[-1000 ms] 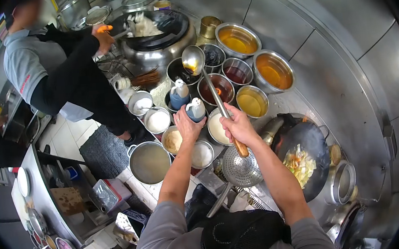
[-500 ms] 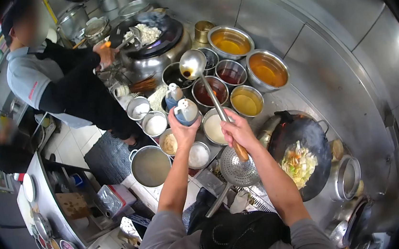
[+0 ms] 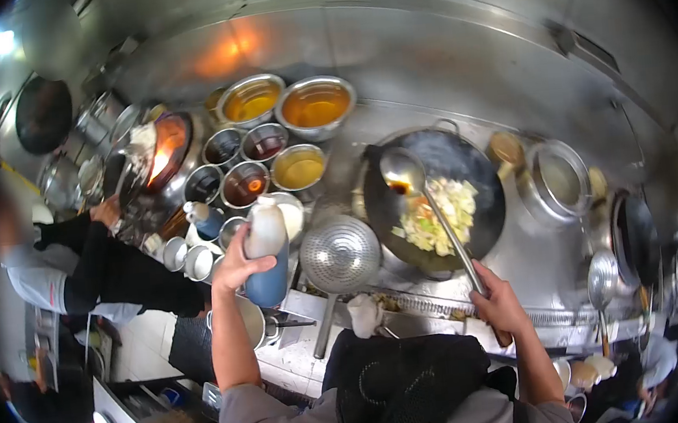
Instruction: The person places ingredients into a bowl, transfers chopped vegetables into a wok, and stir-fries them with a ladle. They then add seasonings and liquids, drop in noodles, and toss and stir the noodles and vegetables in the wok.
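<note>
My left hand (image 3: 235, 269) is wrapped around a plastic squeeze bottle (image 3: 271, 286), pale above and dark bluish below, held upright left of the wok. My right hand (image 3: 501, 303) grips the wooden handle end of a long metal ladle (image 3: 402, 169). A little dark liquid lies in the ladle's bowl, which hangs over the left rear of a black wok (image 3: 475, 145). Chopped cabbage with orange bits (image 3: 438, 222) sits in the wok under the ladle's shaft. Between the bottle and the wok rests a perforated strainer (image 3: 340, 254).
Behind the bottle stand metal bowls of yellow-orange liquid (image 3: 314, 104) and several pots of sauces (image 3: 246, 184). A second squeeze bottle (image 3: 204, 220) stands among them. At left, a co-worker (image 3: 74, 261) handles a wok with flames (image 3: 161, 157). Right of my wok is a metal pot (image 3: 558, 181).
My view has turned right. The bottle in my left hand and the ladle in my right have moved from the sauce pots toward the wok. Flames have risen at the co-worker's wok.
</note>
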{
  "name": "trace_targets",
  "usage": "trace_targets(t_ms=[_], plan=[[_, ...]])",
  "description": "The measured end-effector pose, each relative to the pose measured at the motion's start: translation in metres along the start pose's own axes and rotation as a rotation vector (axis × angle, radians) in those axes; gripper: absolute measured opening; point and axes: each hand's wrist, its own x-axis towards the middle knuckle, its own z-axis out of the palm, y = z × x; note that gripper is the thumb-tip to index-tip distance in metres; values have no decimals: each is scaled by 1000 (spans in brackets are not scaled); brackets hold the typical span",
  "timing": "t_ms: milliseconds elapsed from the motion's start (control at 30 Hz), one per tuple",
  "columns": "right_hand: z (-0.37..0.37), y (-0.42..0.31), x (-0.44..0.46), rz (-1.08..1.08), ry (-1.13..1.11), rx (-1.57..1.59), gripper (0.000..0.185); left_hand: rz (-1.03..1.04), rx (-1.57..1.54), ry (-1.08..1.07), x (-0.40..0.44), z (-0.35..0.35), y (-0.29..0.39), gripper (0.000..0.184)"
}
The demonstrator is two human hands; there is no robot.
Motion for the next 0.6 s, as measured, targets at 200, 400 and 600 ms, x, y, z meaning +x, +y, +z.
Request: trace_targets(t_ms=[200,400,600], plan=[[-35,64,-76,67,121,-327,64,-268,564,-769,81,131,93,98],[-41,62,-111,164,15,32,62,-388,829,-987,125,248,118,96],[-46,70,-118,213,-16,154,63,-342,703,-972,136,265,106,100]])
